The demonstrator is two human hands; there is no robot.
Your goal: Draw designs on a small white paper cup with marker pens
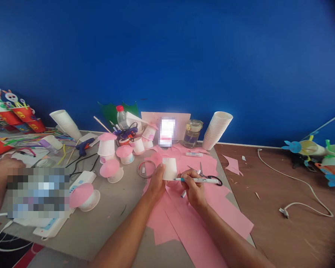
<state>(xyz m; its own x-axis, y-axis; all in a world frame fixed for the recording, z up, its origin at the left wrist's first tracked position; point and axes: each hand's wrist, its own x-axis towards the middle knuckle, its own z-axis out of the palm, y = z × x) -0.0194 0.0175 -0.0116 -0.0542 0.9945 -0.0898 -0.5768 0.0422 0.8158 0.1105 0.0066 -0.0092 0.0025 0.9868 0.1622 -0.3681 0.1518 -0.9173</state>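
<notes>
My left hand [157,182] grips a white paper cup [170,168], held upside down over the pink paper sheets [184,219]. My right hand [192,188] holds a white and blue marker pen [199,180], its tip touching the cup's lower right side. Black-handled scissors [209,176] lie just behind my right hand on the pink paper. A roll of clear tape [146,168] sits to the left of the cup.
Several cups with pink paper tops [111,169] stand on the grey board [111,219]. Two stacks of white cups [217,128] lean at the back, beside a glass jar [192,133], a bottle [122,116] and a glue gun [83,146]. Another person's hand [2,171] is at left. A white cable [304,186] lies on the brown floor.
</notes>
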